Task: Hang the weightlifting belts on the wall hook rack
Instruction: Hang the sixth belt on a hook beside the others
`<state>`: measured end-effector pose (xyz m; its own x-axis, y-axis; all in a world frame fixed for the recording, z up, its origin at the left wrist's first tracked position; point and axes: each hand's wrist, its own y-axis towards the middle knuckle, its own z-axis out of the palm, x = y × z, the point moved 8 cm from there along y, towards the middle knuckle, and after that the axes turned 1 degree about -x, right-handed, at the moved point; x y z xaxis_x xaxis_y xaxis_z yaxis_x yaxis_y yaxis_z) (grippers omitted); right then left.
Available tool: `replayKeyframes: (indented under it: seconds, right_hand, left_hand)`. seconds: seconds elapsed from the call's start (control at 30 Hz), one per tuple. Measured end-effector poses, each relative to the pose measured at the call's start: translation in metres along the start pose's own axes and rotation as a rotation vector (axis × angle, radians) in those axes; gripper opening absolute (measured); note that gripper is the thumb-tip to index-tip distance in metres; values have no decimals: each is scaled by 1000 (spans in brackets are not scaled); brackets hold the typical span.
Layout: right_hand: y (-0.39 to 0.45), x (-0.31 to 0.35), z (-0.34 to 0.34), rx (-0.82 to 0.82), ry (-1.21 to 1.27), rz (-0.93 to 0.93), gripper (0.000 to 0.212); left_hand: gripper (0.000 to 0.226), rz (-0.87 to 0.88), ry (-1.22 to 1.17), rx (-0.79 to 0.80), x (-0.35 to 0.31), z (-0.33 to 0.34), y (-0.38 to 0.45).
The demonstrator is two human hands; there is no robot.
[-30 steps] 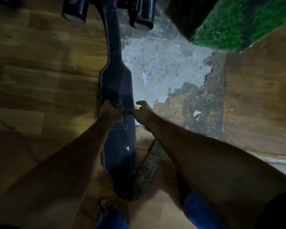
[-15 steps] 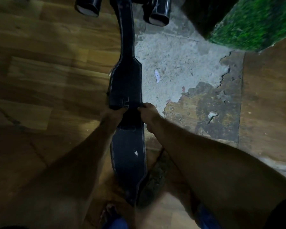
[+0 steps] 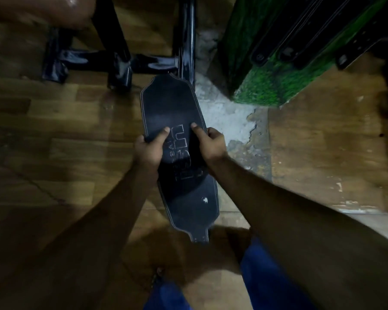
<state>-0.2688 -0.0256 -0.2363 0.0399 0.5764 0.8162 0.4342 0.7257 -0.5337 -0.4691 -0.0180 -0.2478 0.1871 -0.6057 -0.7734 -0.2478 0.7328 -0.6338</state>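
Looking down in dim light at a wood-plank floor [image 3: 54,135], brown and patchy, and there's a worn grey concrete patch [image 3: 231,121] breaking through it, cracked along its right side. At the top edge of the floor stands a glossy black metal frame [image 3: 121,61], its feet planted on the planks. Over to the upper right, a block covered in green artificial turf [image 3: 267,86], and dark straps [image 3: 300,41] hang against it, blurred. Centre stage: the wide black leather weightlifting belt [image 3: 173,108] with pale stitching and stamped lettering, held above the floor, its far end just before the frame's foot. The left hand [image 3: 149,148] grips its left edge, thumb on top; the right hand [image 3: 212,143] grips the right edge likewise. Blue trouser legs [image 3: 267,276] show below.
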Motion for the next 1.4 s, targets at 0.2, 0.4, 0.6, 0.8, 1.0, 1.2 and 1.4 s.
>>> replayKeyframes:
  seconds: [0.2, 0.4, 0.6, 0.8, 1.0, 1.2, 1.4]
  right_hand:
    - [-55, 135, -34, 27, 47, -4, 42]
    - [-120, 254, -73, 181, 130, 172, 61]
    - [-182, 370, -126, 207, 282, 0, 42]
    - [-248, 449, -156, 408, 344, -173, 35]
    - [-288, 560, -224, 356, 417, -278, 53]
    - [-320, 637, -294, 316, 421, -450, 36]
    - [-332, 664, -323, 384, 326, -566, 44]
  left_hand:
    - [38, 180, 84, -15, -151, 21, -84]
    - [27, 347, 128, 23, -270, 40, -178]
    - [49, 390, 256, 126, -373, 60, -265]
    - [43, 295, 253, 292, -485, 91, -326]
    - [29, 608, 184, 434, -565, 138, -425]
    - [36, 661, 258, 628, -594, 170, -493]
    - [26, 720, 115, 591, -657, 216, -547]
